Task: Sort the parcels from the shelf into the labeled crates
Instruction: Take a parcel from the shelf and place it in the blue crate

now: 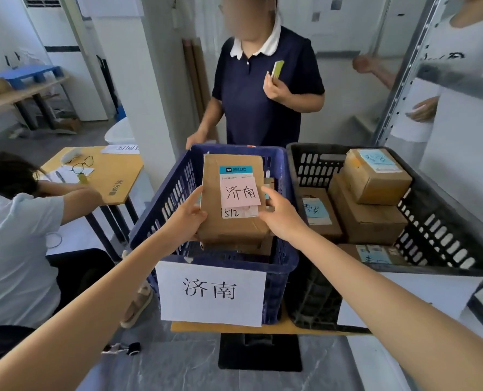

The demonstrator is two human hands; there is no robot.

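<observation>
Brown cardboard parcel point(229, 221) with pink note point(240, 192), held in blue plastic crate point(287, 261).
Left hand point(185, 218) grips the parcel's left edge, thumb on top. Right hand point(280, 215) meets the right edge; whether its fingers curl round it cannot be told. The crate's front carries a white paper label point(210, 293); a black plastic crate point(446, 221) stands just beside.

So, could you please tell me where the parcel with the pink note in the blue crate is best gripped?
Probably by its two long side edges, from above, with both hands: the parcel is flat, label up, over other parcels, and the walls of the blue crate close off its sides. The left hand holds its left edge.
</observation>
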